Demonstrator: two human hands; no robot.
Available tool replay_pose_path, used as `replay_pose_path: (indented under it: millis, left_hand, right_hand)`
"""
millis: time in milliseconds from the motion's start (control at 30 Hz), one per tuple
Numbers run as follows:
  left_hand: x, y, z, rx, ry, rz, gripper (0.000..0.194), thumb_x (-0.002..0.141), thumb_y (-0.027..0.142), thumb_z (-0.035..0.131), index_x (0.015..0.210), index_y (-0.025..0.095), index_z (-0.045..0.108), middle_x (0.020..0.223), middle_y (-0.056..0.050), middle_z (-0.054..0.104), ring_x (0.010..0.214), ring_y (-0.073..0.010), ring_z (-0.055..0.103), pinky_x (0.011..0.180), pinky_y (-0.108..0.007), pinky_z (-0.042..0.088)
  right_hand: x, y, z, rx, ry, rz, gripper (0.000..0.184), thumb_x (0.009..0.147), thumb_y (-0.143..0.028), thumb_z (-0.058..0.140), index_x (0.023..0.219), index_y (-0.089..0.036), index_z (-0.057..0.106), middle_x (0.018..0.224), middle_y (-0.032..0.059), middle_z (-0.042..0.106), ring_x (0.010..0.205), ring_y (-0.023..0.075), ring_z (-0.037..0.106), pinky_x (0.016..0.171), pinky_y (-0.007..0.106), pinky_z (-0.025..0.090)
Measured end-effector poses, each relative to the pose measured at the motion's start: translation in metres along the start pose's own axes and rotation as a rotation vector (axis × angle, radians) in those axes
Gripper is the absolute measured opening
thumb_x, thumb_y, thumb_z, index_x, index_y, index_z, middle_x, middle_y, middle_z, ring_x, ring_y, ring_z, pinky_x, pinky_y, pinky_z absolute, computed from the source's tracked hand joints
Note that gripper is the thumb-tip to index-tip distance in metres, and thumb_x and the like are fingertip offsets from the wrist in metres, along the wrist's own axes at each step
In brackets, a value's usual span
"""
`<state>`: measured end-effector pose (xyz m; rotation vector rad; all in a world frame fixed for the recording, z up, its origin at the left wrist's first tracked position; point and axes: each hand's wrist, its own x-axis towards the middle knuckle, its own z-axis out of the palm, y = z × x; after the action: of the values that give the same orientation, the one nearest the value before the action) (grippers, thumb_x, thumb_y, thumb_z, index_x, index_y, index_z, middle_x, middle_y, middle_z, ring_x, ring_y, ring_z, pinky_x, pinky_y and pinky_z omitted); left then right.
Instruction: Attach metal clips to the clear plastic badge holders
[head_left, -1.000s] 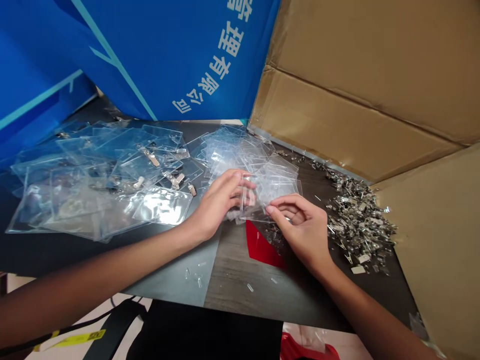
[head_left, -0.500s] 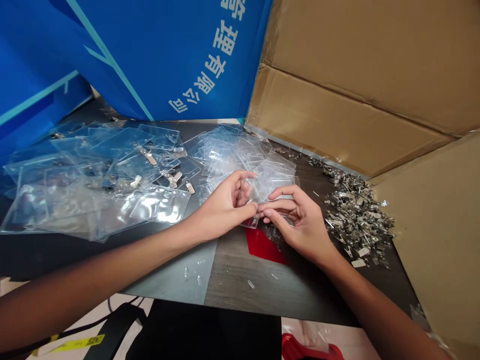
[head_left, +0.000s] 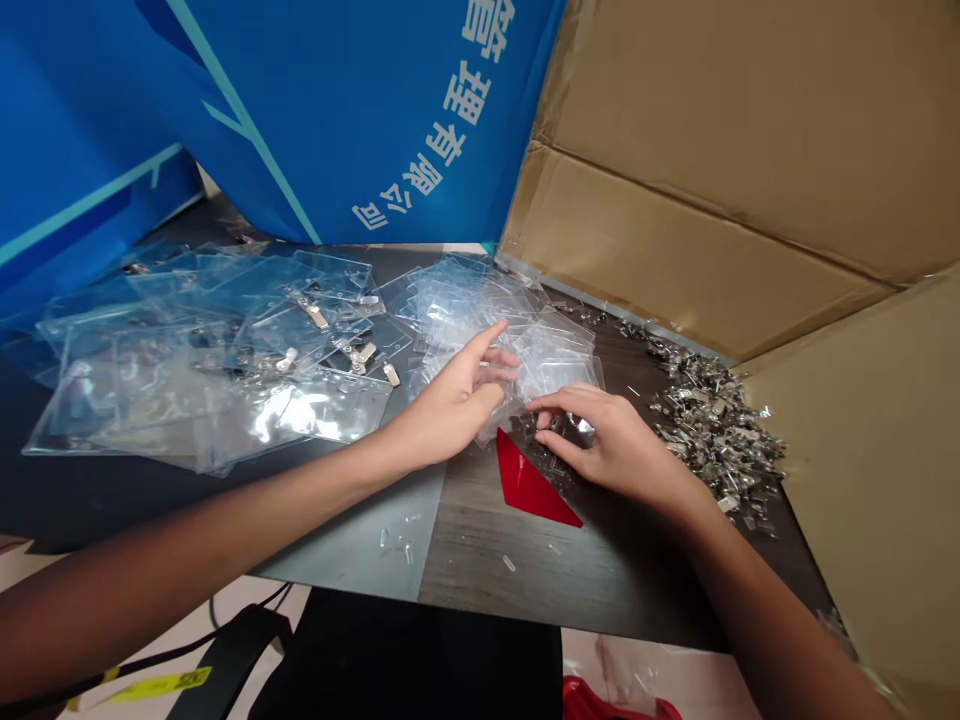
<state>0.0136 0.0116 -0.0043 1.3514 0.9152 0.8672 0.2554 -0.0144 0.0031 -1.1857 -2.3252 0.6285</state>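
My left hand rests on the near edge of a stack of clear plastic badge sleeves, with its fingers stretched out over them. My right hand lies palm down just right of it, fingertips pinched over small metal clips lying by a red sheet. What the right fingers grip is too small to name. A big heap of metal clips lies to the right of that hand.
A spread of clear sleeves with clips attached covers the left of the dark table. A blue printed sheet and brown cardboard walls close in the back and right. Small clear bits lie near the front edge.
The two hands held one clear sleeve together above the table. Now the left hand has opened onto the stack and the right hand has dropped to the clips by the red sheet.
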Motion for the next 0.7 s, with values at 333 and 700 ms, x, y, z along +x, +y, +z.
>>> replay_pose_path:
  millis: [333, 700]
  left_hand:
    - [-0.008, 0.007, 0.006, -0.004, -0.026, 0.019, 0.064, 0.092, 0.013, 0.064, 0.154, 0.026, 0.052, 0.128, -0.01, 0.058, 0.106, -0.0231, 0.069, 0.095, -0.044, 0.062]
    - [-0.005, 0.0, 0.008, -0.04, -0.023, -0.038, 0.046, 0.085, 0.015, 0.07, 0.13, 0.02, 0.062, 0.113, -0.004, 0.058, 0.087, -0.0166, 0.068, 0.08, -0.035, 0.057]
  right_hand:
    - [-0.002, -0.011, 0.016, 0.38, 0.123, 0.106, 0.009, 0.11, -0.022, 0.055, 0.106, -0.025, 0.063, 0.1, 0.0056, 0.079, 0.095, 0.0221, 0.075, 0.09, 0.038, 0.058]
    - [-0.002, -0.009, 0.018, 0.276, 0.331, 0.09, 0.01, 0.101, -0.023, 0.071, 0.106, -0.023, 0.08, 0.099, 0.0048, 0.083, 0.095, 0.024, 0.076, 0.094, 0.041, 0.06]
